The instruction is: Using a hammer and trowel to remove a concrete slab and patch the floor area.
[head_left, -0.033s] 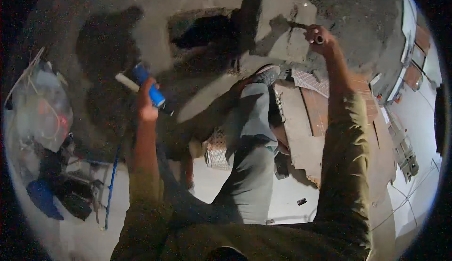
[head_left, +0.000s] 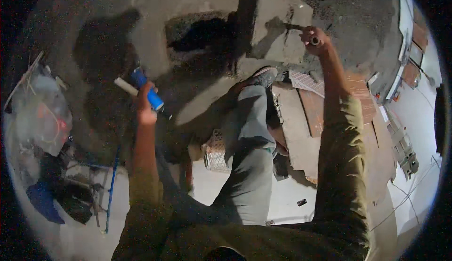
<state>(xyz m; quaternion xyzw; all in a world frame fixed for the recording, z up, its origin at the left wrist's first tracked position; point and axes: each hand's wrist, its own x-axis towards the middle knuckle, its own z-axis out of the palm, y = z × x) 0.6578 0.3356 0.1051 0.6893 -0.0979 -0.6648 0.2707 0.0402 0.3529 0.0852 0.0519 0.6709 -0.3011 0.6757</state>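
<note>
My left hand [head_left: 145, 109] is closed around a blue cylinder [head_left: 155, 100] with a dark lower end; I cannot tell its exact kind. A short pale rod [head_left: 126, 87] juts out on the left side of the same hand. Farther right, my right hand [head_left: 316, 40] grips a hand tool [head_left: 314, 40] by its round-ended handle. The tool's dark shaft points left over a pale slab [head_left: 282, 7], and its far end blends into a shadow there. To the left of the slab is a dark rectangular recess [head_left: 200, 32] in the rough grey surface.
My shoe [head_left: 264, 76] is planted just below the slab. Brown and patterned tile pieces [head_left: 313, 110] lie by my right arm. A clear plastic bag [head_left: 44, 110] sits at far left, near a blue pole [head_left: 112, 188]. A white basket [head_left: 217, 152] stands left of my leg.
The whole view has shifted slightly, so the slab and right hand appear a little farther left. Both hands keep hold of the same things.
</note>
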